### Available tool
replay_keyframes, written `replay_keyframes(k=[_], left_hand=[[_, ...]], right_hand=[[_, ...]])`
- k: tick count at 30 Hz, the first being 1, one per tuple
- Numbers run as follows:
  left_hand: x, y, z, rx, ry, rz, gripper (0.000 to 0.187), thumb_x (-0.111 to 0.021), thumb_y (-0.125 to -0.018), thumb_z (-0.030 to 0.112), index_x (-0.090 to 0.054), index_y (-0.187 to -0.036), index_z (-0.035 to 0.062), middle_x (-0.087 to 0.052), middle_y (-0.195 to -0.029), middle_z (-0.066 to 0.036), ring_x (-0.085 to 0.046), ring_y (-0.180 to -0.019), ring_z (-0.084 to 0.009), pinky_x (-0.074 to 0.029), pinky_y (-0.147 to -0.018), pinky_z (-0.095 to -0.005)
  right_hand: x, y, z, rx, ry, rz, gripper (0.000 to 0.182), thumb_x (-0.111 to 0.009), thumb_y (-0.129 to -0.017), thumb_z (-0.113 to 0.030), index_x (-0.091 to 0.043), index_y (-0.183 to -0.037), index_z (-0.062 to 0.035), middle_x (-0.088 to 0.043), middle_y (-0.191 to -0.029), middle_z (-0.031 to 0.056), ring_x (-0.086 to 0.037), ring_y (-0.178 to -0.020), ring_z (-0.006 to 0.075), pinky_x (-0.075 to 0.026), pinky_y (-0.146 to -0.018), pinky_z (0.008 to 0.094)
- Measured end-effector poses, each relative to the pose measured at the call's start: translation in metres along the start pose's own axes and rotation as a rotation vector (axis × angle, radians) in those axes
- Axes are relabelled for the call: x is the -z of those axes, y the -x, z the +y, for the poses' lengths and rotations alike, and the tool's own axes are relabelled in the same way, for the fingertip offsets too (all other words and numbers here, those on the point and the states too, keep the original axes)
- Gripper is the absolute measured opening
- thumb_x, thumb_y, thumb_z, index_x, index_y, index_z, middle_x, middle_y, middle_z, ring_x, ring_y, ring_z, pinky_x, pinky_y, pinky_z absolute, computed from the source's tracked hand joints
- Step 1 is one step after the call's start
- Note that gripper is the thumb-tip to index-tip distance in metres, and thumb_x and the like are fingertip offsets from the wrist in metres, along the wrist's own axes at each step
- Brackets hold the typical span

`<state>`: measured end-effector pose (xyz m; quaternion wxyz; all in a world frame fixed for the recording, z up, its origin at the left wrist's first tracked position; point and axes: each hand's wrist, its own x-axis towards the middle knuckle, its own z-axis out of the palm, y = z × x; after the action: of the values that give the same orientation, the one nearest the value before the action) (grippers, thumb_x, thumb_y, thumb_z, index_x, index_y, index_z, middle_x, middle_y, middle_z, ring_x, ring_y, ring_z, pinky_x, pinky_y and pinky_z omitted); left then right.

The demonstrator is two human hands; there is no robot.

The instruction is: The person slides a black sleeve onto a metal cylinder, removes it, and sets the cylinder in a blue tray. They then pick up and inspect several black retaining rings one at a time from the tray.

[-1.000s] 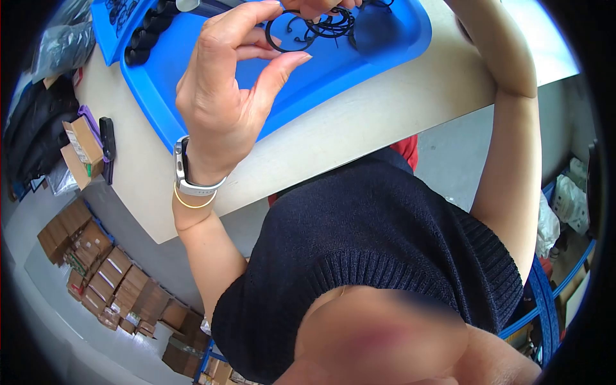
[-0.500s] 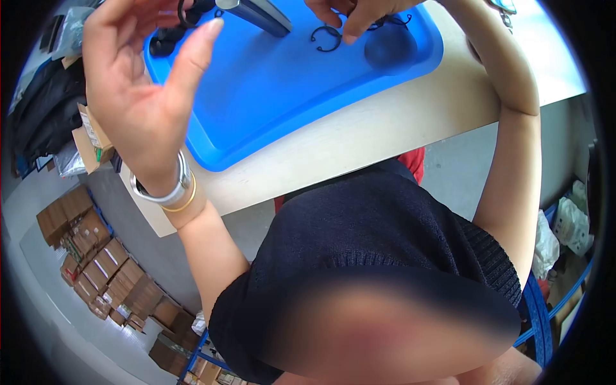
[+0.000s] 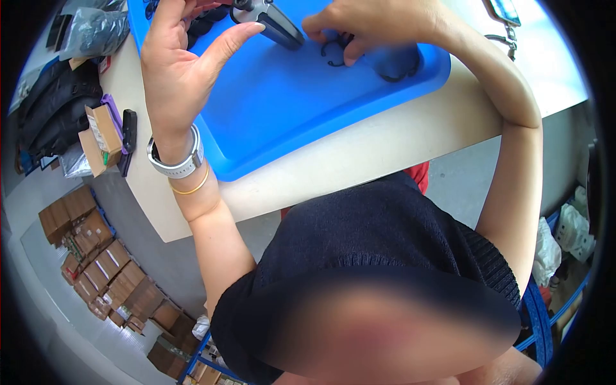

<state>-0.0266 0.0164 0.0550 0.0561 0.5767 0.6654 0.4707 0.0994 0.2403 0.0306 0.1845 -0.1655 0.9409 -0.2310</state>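
Over the left part of the blue tray (image 3: 244,163), my left hand (image 3: 183,74) has its thumb stretched out, apart from the curled fingers. Its thumb tip overlaps the edge of a grey metal part (image 3: 277,27) with a dark lower side; the upper end runs close to the top of the frame. My right hand (image 3: 378,19) reaches over a black open retaining ring (image 3: 328,59) lying on the tray. Its thumb and forefinger are apart, at either side of that ring. More black rings (image 3: 401,77) lie on the tray by the right hand. Dark parts show behind my left fingers.
The tray rests on a pale table (image 3: 321,170) near its front edge. At the left are an open carton (image 3: 99,141), a black bag (image 3: 54,109) and plastic bags (image 3: 96,32). A phone (image 3: 504,11) lies at the far right. Stacked cardboard boxes (image 3: 109,269) stand on the floor.
My left hand has moved right, bringing its thumb to the metal part. My right forefinger has spread out leftward over the retaining ring. The whole view has shifted slightly.
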Motion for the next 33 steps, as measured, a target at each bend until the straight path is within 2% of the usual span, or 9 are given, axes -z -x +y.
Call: replay_keyframes(k=[5,8,13,19,26,29,31,32,33], left_hand=[[-0.003,0.000,0.011,0.022,-0.087,0.012,0.063,-0.085,-0.077,-0.001,-0.056,-0.133,0.0015,-0.068,-0.118,-0.010,-0.065,-0.111,-0.0184,-0.050,-0.102,-0.0316],[0.001,0.002,0.001,0.005,0.031,0.005,0.062,-0.085,-0.077,-0.001,-0.057,-0.132,0.0011,-0.068,-0.117,-0.010,-0.065,-0.110,-0.0176,-0.050,-0.100,-0.0307],[-0.002,0.001,0.016,0.053,-0.125,0.034,0.060,-0.085,-0.076,0.000,-0.059,-0.130,0.0008,-0.069,-0.116,-0.010,-0.064,-0.105,-0.0150,-0.050,-0.094,-0.0274],[-0.005,0.000,0.021,0.004,-0.115,0.034,0.058,-0.084,-0.077,-0.001,-0.060,-0.129,0.0002,-0.070,-0.116,-0.010,-0.064,-0.102,-0.0136,-0.049,-0.093,-0.0268],[-0.003,0.000,0.017,0.052,-0.116,0.006,0.058,-0.084,-0.077,-0.001,-0.060,-0.130,0.0004,-0.070,-0.117,-0.011,-0.064,-0.103,-0.0134,-0.049,-0.093,-0.0266],[-0.005,0.000,0.026,0.008,-0.233,0.056,0.061,-0.087,-0.076,0.003,-0.059,-0.130,0.0000,-0.069,-0.114,-0.010,-0.064,-0.102,-0.0145,-0.049,-0.093,-0.0270],[0.008,0.004,0.039,-0.067,-0.444,0.037,0.051,-0.081,-0.081,-0.007,-0.061,-0.128,-0.0020,-0.070,-0.123,-0.019,-0.068,-0.102,-0.0188,-0.054,-0.089,-0.0286],[0.011,0.012,0.047,0.025,-0.378,0.076,0.037,-0.081,-0.082,-0.005,-0.069,-0.117,-0.0015,-0.073,-0.114,-0.013,-0.069,-0.096,-0.0150,-0.054,-0.086,-0.0257],[0.009,0.018,0.057,0.026,-0.368,0.071,0.037,-0.081,-0.082,-0.005,-0.069,-0.117,-0.0015,-0.073,-0.114,-0.013,-0.069,-0.096,-0.0150,-0.054,-0.086,-0.0257]], right_hand=[[0.007,0.003,-0.005,0.027,-0.018,0.007,0.042,-0.080,-0.081,-0.016,-0.065,-0.118,-0.0022,-0.074,-0.111,0.0128,-0.070,-0.107,0.0305,-0.054,-0.093,0.0412],[0.011,0.003,-0.010,-0.038,-0.011,-0.020,0.039,-0.080,-0.082,-0.015,-0.065,-0.116,-0.0015,-0.074,-0.108,0.0141,-0.070,-0.105,0.0315,-0.054,-0.092,0.0414],[0.011,0.007,-0.009,0.016,-0.023,0.019,0.031,-0.079,-0.083,-0.016,-0.063,-0.105,-0.0008,-0.071,-0.096,0.0154,-0.070,-0.096,0.0328,-0.053,-0.085,0.0426],[0.014,0.001,-0.007,-0.023,-0.055,-0.047,0.027,-0.077,-0.085,-0.018,-0.063,-0.101,-0.0013,-0.070,-0.091,0.0153,-0.070,-0.092,0.0335,-0.052,-0.082,0.0434],[0.010,-0.001,-0.002,0.000,-0.079,-0.031,0.024,-0.075,-0.086,-0.017,-0.067,-0.103,-0.0020,-0.071,-0.093,0.0160,-0.070,-0.089,0.0344,-0.052,-0.081,0.0433],[0.009,0.001,0.000,0.026,-0.119,-0.033,0.026,-0.075,-0.086,-0.018,-0.069,-0.105,-0.0016,-0.072,-0.095,0.0154,-0.070,-0.089,0.0334,-0.052,-0.082,0.0422],[0.016,0.013,-0.003,0.121,-0.176,0.035,0.026,-0.077,-0.086,-0.018,-0.069,-0.104,-0.0006,-0.072,-0.088,0.0115,-0.069,-0.081,0.0261,-0.053,-0.075,0.0373],[0.022,0.013,-0.002,0.112,-0.182,0.034,0.026,-0.077,-0.086,-0.018,-0.069,-0.104,-0.0006,-0.072,-0.088,0.0115,-0.069,-0.081,0.0261,-0.053,-0.075,0.0373],[0.030,0.012,-0.002,0.082,-0.285,-0.061,0.027,-0.078,-0.087,-0.017,-0.068,-0.104,0.0004,-0.070,-0.084,0.0090,-0.066,-0.076,0.0207,-0.051,-0.070,0.0342]])
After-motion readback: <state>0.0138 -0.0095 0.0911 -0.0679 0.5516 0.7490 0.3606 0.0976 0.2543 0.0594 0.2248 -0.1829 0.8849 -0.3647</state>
